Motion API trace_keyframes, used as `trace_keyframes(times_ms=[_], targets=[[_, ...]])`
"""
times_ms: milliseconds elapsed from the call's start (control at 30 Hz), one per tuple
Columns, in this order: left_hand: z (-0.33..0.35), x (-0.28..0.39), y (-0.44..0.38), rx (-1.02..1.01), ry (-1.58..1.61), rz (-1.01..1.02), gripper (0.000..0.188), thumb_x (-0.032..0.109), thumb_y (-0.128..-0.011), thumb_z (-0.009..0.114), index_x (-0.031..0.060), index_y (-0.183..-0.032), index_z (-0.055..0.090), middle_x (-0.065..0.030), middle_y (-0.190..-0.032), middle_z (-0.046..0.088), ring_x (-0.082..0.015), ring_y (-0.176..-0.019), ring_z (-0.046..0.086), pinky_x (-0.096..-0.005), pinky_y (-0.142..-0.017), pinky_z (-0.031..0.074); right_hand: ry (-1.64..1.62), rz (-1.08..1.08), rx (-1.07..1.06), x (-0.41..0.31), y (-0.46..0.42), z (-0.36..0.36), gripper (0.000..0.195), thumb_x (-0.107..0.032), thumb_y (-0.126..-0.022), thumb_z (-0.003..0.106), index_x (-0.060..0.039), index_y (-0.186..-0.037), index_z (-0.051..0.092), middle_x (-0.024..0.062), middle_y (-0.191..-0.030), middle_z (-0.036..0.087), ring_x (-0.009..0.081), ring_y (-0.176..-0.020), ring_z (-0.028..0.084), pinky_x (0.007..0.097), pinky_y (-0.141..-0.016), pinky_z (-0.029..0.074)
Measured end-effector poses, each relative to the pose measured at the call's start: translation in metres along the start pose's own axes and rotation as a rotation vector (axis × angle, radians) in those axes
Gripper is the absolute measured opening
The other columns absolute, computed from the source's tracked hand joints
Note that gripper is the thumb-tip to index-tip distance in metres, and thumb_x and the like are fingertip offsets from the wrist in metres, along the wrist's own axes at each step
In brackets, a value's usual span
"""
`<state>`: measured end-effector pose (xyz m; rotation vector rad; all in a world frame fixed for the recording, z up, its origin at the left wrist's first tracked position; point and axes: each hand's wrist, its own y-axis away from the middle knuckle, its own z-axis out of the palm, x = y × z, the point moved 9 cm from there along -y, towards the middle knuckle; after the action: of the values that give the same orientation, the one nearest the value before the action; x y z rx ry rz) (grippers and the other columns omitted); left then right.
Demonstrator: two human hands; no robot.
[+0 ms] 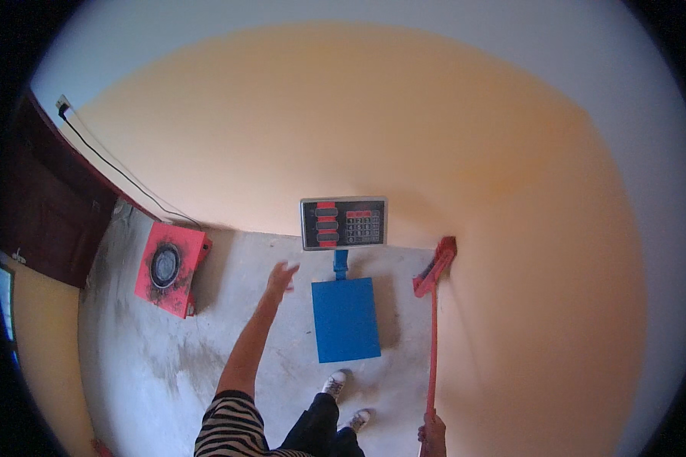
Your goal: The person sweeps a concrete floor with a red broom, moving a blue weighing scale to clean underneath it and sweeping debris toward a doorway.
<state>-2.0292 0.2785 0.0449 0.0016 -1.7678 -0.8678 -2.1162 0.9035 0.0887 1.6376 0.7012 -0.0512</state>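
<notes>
My right hand (pixel 433 431) grips the red pole of a broom (pixel 433 354) at the lower right. The broom's red head (pixel 434 267) is raised at the far end and lies against or close to the foot of the wall; contact is unclear. Reaching forward, my left hand (pixel 281 278) holds nothing, with fingers spread and slightly blurred. It is just left of a platform scale, whose blue plate (pixel 346 320) bears nothing. A blue post (pixel 340 264) carries the scale's keypad display panel (pixel 344 223) in front of the wall.
A red square appliance (pixel 194 268) with black smudges around its round centre stands on the concrete floor (pixel 234 274) to the left. A black cable (pixel 114 165) runs from a wall socket (pixel 63 103) down towards it. The dark door (pixel 51 194) is at far left. Orange walls (pixel 520 343) bound the front and right.
</notes>
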Motion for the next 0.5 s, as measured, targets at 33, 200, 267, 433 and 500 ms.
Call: trace_keyframes(times_ms=[33,200,267,433,500], targets=[[-0.017,0.038,-0.029,0.130,-0.231,0.122,0.064,0.037,-0.069,0.063,0.0026,-0.118,0.039,-0.0155,-0.108,0.049,-0.0264,-0.088,0.052,-0.0395,-0.065,0.047,0.020,0.028,0.001,-0.008,0.009,0.016,0.028,-0.028,-0.080,0.053,-0.0116,-0.101,0.047,0.0029,-0.049,0.042,0.0125,-0.034,0.041,0.0245,-0.030,0.034],[0.062,0.197,-0.059,0.383,-0.802,0.620,0.064,0.040,-0.070,0.061,0.0067,-0.120,0.040,-0.0193,-0.121,0.038,-0.0311,-0.113,0.036,-0.0413,-0.090,0.032,0.157,-0.054,0.097,-0.023,-0.001,0.008,0.031,-0.039,-0.080,0.052,-0.0093,-0.071,0.052,-0.0015,-0.038,0.033,0.0109,-0.027,0.032,0.0260,-0.027,0.027],[0.074,0.219,-0.065,0.370,-0.981,0.606,0.058,0.039,-0.071,0.059,0.0102,-0.119,0.042,-0.0147,-0.119,0.042,-0.0283,-0.113,0.037,-0.0410,-0.089,0.033,0.093,-0.082,0.007,-0.019,-0.008,0.011,0.031,-0.040,-0.080,0.051,-0.0100,-0.074,0.051,-0.0017,-0.039,0.034,0.0097,-0.028,0.033,0.0236,-0.027,0.026],[0.086,0.213,-0.089,0.145,-1.230,0.593,0.046,0.036,-0.071,0.059,0.0131,-0.109,0.048,-0.0082,-0.106,0.051,-0.0265,-0.103,0.045,-0.0411,-0.084,0.038,0.152,0.037,0.050,-0.046,0.004,0.026,0.025,-0.034,-0.081,0.051,-0.0102,-0.087,0.050,-0.0002,-0.044,0.038,0.0094,-0.032,0.036,0.0218,-0.028,0.028],[0.087,0.209,-0.092,0.144,-1.264,0.585,0.042,0.034,-0.070,0.059,0.0116,-0.104,0.050,-0.0078,-0.102,0.052,-0.0259,-0.099,0.047,-0.0411,-0.082,0.038,0.011,0.186,0.051,-0.048,0.000,0.023,0.027,-0.027,-0.081,0.052,-0.0110,-0.102,0.047,0.0022,-0.049,0.040,0.0112,-0.035,0.039,0.0223,-0.030,0.033]])
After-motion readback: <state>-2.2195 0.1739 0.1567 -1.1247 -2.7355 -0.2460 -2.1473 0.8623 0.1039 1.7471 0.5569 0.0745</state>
